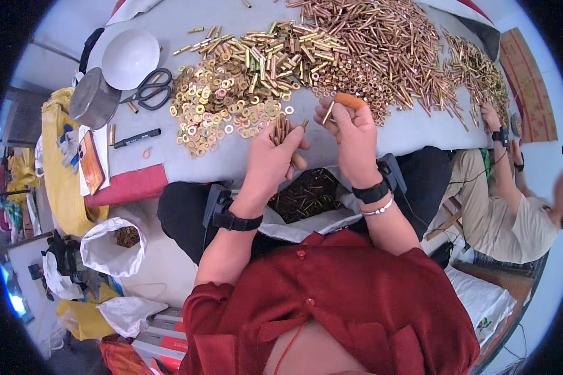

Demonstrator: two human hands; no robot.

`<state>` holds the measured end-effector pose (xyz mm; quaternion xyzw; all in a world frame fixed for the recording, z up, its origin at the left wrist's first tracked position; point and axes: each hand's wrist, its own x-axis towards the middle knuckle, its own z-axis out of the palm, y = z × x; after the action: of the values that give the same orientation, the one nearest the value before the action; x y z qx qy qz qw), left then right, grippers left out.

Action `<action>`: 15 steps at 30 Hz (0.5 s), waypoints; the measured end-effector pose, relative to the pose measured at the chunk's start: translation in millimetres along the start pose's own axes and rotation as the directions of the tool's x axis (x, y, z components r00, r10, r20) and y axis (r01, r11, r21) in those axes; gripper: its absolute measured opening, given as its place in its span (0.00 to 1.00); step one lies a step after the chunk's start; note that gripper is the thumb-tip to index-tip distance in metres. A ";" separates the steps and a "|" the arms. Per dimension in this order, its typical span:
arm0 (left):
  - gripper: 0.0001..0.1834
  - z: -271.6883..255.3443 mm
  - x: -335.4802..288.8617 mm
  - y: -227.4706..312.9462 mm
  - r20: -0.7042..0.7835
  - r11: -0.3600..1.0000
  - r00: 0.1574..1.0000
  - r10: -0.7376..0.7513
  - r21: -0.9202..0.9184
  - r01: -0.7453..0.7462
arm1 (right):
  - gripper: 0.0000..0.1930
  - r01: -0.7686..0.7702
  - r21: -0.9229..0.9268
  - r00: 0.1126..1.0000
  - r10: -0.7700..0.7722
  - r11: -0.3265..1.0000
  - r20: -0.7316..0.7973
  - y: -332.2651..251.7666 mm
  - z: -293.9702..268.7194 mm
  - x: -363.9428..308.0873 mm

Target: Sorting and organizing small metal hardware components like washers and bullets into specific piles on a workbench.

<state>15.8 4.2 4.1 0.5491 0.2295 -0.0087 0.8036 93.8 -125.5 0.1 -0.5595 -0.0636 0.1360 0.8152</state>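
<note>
My left hand is closed around a bunch of slim brass-coloured metal pins. Their ends stick up past the fingers. Just right of it, my right hand pinches one short brass-coloured pin between thumb and fingers. An orange finger cover sits on one finger of that hand. Beyond my hands lie flat washers in a heap at the left, small ring-shaped nuts in the middle, and metal sleeves behind. A white sack between my knees holds many dark metal pieces.
A large pile of coppery rods covers the far right tabletop. At left are scissors, a white bowl, a metal pot, a black marker and an orange phone. Another person works at the right edge.
</note>
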 end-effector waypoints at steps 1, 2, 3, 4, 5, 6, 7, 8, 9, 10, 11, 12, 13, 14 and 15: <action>0.09 -0.1 0.5 -0.8 0.023 1.000 1.000 0.004 0.021 -0.004 | 0.10 -0.007 0.130 1.000 0.010 0.991 -0.025 0.0 1.6 0.6; 0.09 0.3 0.5 -1.3 0.024 1.000 1.000 0.000 0.022 -0.001 | 0.10 -0.008 0.131 1.000 0.012 0.991 -0.028 1.5 2.3 -0.1; 0.09 1.3 0.3 -1.2 0.026 1.000 1.000 -0.004 0.017 0.004 | 0.10 -0.019 0.165 1.000 0.021 0.986 -0.011 3.0 2.9 -1.0; 0.08 2.3 0.3 -1.1 0.028 1.000 1.000 -0.009 0.011 0.009 | 0.11 -0.030 0.198 1.000 0.029 0.980 0.006 4.5 3.5 -1.8; 0.08 3.1 0.5 -0.8 0.028 1.000 1.000 -0.012 0.011 0.012 | 0.11 -0.032 0.199 0.999 0.032 0.979 0.005 6.0 4.1 -2.2; 0.08 3.6 0.3 -0.7 0.033 0.999 0.999 -0.021 0.032 0.020 | 0.12 -0.043 0.190 0.999 0.044 0.981 -0.001 7.7 4.7 -3.2; 0.09 4.0 0.1 -0.6 0.038 0.998 0.999 -0.030 0.054 0.028 | 0.13 -0.055 0.180 0.998 0.057 0.982 -0.007 8.8 4.9 -4.2; 0.09 4.5 0.1 -0.7 0.037 0.998 0.999 -0.033 0.054 0.031 | 0.13 -0.057 0.181 0.998 0.059 0.982 -0.008 9.2 4.9 -5.1; 0.09 4.7 0.1 -0.3 0.033 0.997 0.999 -0.038 0.065 0.036 | 0.14 -0.072 0.170 0.997 0.072 0.983 0.006 9.4 5.2 -5.7; 0.10 5.0 -0.1 0.2 0.028 0.996 0.999 -0.042 0.077 0.040 | 0.15 -0.087 0.159 0.996 0.085 0.983 0.020 9.5 5.6 -6.3; 0.10 5.3 -0.9 0.8 0.025 0.996 0.999 -0.042 0.076 0.040 | 0.15 -0.089 0.160 0.996 0.087 0.983 0.023 9.8 5.8 -7.3; 0.10 6.2 -1.2 1.6 0.015 0.998 0.999 -0.053 0.031 0.052 | 0.14 -0.066 0.016 0.997 0.065 0.998 0.033 9.8 5.1 -7.9; 0.10 6.6 -1.2 2.2 0.005 0.998 0.998 -0.063 -0.015 0.063 | 0.13 -0.039 -0.127 0.998 0.045 0.991 0.046 10.0 4.4 -8.6; 0.10 6.8 -0.8 2.5 0.003 0.998 0.998 -0.061 -0.015 0.061 | 0.13 -0.038 -0.127 0.998 0.044 0.991 0.049 12.5 1.3 -9.8; 0.10 6.4 -1.0 2.8 0.024 0.996 0.998 -0.066 -0.056 0.067 | 0.12 0.014 -0.314 0.998 0.009 0.949 0.070 15.1 -0.9 -11.8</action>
<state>17.9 -0.6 8.8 0.5180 0.2387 -0.0351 0.8207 80.5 -124.6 -13.6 -0.6767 -0.1137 0.1426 0.7133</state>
